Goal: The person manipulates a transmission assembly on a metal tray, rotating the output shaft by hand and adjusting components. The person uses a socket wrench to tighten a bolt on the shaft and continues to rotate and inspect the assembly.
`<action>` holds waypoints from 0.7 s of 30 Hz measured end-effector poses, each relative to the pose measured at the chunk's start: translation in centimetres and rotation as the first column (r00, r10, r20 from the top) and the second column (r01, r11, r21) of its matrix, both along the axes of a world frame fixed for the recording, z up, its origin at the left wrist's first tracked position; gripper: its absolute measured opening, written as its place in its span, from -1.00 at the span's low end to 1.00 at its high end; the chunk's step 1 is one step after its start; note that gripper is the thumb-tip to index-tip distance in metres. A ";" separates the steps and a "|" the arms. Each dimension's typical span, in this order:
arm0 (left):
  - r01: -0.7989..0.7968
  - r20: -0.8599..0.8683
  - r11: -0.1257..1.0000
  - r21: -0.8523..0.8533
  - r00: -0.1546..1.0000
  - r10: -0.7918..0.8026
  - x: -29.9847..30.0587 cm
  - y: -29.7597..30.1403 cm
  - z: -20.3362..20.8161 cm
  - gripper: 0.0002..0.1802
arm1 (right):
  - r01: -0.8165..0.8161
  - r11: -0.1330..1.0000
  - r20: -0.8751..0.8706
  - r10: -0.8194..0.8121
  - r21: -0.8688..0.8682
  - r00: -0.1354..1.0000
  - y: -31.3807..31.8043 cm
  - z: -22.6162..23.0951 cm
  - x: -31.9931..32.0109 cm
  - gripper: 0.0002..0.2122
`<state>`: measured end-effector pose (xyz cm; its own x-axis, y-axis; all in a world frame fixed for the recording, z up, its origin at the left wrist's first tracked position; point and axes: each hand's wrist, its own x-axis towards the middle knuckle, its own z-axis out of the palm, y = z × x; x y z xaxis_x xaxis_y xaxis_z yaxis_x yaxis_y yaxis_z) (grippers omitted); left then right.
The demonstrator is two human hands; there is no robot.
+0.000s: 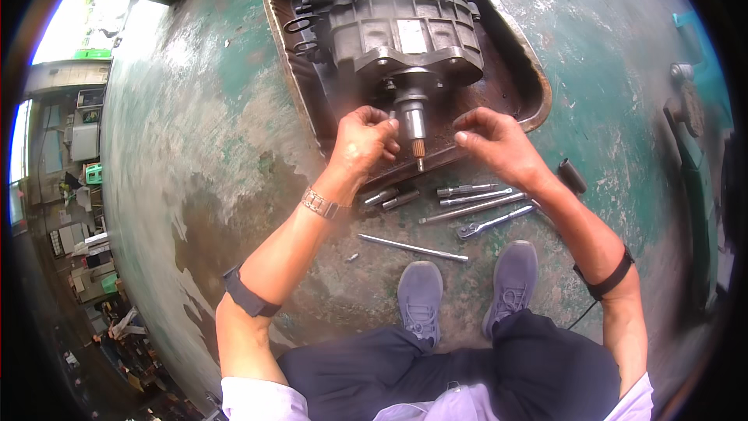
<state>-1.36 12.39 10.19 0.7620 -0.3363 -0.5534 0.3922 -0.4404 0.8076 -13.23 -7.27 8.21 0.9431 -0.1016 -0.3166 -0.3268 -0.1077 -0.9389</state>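
A grey metal gearbox (405,31) lies in a rusty-rimmed metal tray (538,82), its splined input shaft (415,121) pointing toward me. Just left of that shaft is my left hand (365,142), closed, with thumb and fingertips pinched together. A small dark bit shows at its fingertips, too small to name. My right hand (499,144) hovers on the shaft's other side, above the tray's near edge. Its thumb and fingers are apart, and I see nothing in them.
On the floor before the tray lie a ratchet wrench (499,221), extension bars (471,207), a long rod (413,247) and sockets (401,199). A dark tube (573,175) sits near my right forearm. Green equipment (689,179) stands at right; cluttered shelves (82,242) line the left.
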 end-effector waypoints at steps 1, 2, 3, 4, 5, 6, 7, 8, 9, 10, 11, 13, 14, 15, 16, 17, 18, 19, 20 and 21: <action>-0.049 0.019 0.998 0.036 0.999 0.048 0.8 0.4 -0.8 -0.81 | -0.007 0.996 0.009 0.007 -0.087 1.000 -0.9 0.2 0.6 -0.76; -0.074 0.042 0.997 0.001 0.996 0.074 1.5 0.7 -1.6 -0.81 | 0.010 0.996 0.004 -0.010 -0.093 1.000 -1.8 0.5 1.2 -0.77; -0.101 0.054 0.995 -0.016 0.993 0.102 1.9 0.8 -2.4 -0.80 | 0.009 0.999 -0.035 -0.011 -0.034 0.999 -2.9 0.8 1.7 -0.77; -0.132 0.058 0.991 -0.016 0.990 0.132 2.2 0.9 -3.1 -0.79 | 0.005 0.997 -0.040 -0.009 -0.079 0.999 -3.8 1.1 2.3 -0.76; -0.143 0.072 0.989 -0.032 0.987 0.145 2.5 0.7 -3.8 -0.77 | 0.004 0.997 -0.048 -0.008 -0.080 0.999 -4.6 1.4 2.9 -0.76; -0.155 0.062 0.984 -0.092 0.985 0.161 2.5 0.6 -4.3 -0.77 | 0.021 0.995 -0.090 -0.030 -0.099 0.995 -5.2 1.6 3.3 -0.75; -0.171 0.047 0.977 -0.130 0.983 0.179 2.6 0.3 -4.6 -0.76 | 0.037 0.996 -0.065 -0.043 -0.085 0.997 -5.5 1.7 3.5 -0.77; -0.184 0.033 0.969 -0.165 0.981 0.192 2.6 0.0 -4.8 -0.76 | 0.066 0.995 -0.056 -0.070 -0.079 0.996 -5.6 1.6 3.6 -0.79; -0.186 0.038 0.972 -0.141 0.980 0.193 2.5 -0.3 -4.8 -0.77 | 0.083 0.995 -0.035 -0.085 -0.055 0.996 -5.7 1.5 3.6 -0.80; -0.187 0.045 0.976 -0.112 0.980 0.193 2.5 -0.5 -4.6 -0.77 | 0.080 0.995 -0.074 -0.084 -0.055 0.994 -5.6 1.3 3.6 -0.78; -0.186 0.052 0.979 -0.079 0.980 0.191 2.4 -0.7 -4.4 -0.78 | 0.067 0.997 -0.100 -0.071 -0.038 0.992 -5.4 1.0 3.6 -0.77; -0.177 0.053 0.983 -0.053 0.982 0.180 2.5 -0.9 -3.9 -0.80 | 0.051 0.999 -0.138 -0.050 0.006 0.989 -4.9 0.3 3.4 -0.75; -0.172 0.054 0.984 -0.041 0.983 0.174 2.5 -1.0 -3.7 -0.80 | 0.045 0.999 -0.150 -0.040 0.028 0.988 -4.6 -0.1 3.3 -0.75; -0.177 0.052 0.982 -0.066 0.982 0.180 2.4 -1.0 -3.7 -0.80 | 0.050 0.998 -0.189 -0.044 0.030 0.981 -4.4 -0.5 3.2 -0.75; -0.182 0.050 0.979 -0.092 0.981 0.187 2.4 -1.0 -3.7 -0.81 | 0.036 0.999 -0.156 -0.030 0.036 0.987 -4.4 -0.7 3.1 -0.75; -0.189 0.048 0.975 -0.119 0.979 0.196 2.4 -1.0 -3.7 -0.81 | 0.033 0.999 -0.152 -0.029 0.025 0.988 -4.3 -1.0 3.0 -0.75; -0.195 0.054 0.974 -0.113 0.978 0.202 2.4 -1.0 -3.8 -0.81 | 0.030 1.000 -0.154 -0.028 0.009 0.988 -4.3 -1.2 3.0 -0.75; -0.200 0.061 0.974 -0.108 0.976 0.207 2.4 -1.0 -3.9 -0.81 | 0.040 0.999 -0.158 -0.038 0.007 0.987 -4.4 -1.3 3.0 -0.76; -0.216 0.059 0.972 -0.097 0.973 0.222 2.5 -1.0 -4.0 -0.81 | 0.050 0.999 -0.168 -0.049 0.001 0.985 -4.5 -1.3 3.0 -0.76; -0.207 0.059 0.972 -0.113 0.975 0.214 2.5 -0.9 -4.1 -0.80 | 0.053 0.999 -0.154 -0.052 0.001 0.987 -4.6 -1.4 3.0 -0.76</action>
